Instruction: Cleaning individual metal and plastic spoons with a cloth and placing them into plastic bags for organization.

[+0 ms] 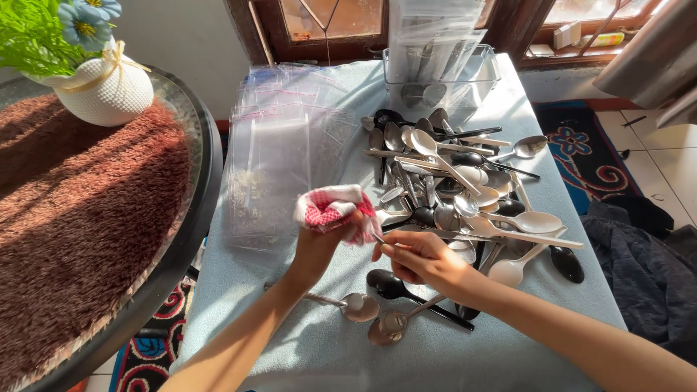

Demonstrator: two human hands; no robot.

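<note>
Two hands meet over the bench: the left hand (319, 243) is clenched round a cloth (330, 208), the right hand (417, 260) pinches a utensil handle (379, 238) beside it. Spoons (465, 189) lie heaped just beyond the right hand.

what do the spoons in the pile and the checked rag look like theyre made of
Spoons: mixed. Some look like polished metal, glinting in the sun; the white and black ones look like matte or glossy plastic. Rag in the left hand: soft woven cloth, red-and-white checked, crumpled in folds.
</note>
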